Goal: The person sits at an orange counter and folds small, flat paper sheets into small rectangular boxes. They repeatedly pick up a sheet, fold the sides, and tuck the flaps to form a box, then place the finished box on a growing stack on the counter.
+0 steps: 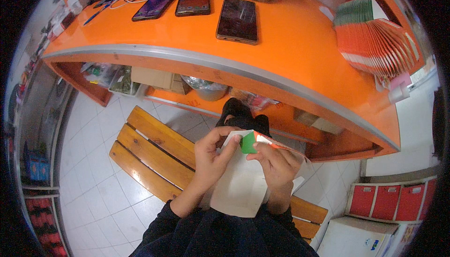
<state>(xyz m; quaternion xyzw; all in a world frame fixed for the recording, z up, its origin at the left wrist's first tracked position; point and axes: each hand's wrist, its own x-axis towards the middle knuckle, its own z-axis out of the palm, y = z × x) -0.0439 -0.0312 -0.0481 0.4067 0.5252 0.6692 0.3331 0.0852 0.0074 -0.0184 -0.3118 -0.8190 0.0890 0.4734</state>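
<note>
Evidently, a white paper box lies over the person's lap, in front of the orange counter, and both hands are on its upper end. The left hand has its fingers clamped on the box's upper left edge, thumb pressed against the paper. The right hand pinches the box beside a green corner, thumb and fingers closed on the paper. A wooden bench shows on either side of the lap. On the counter, a dark phone lies well apart from a fanned red-and-green stack.
</note>
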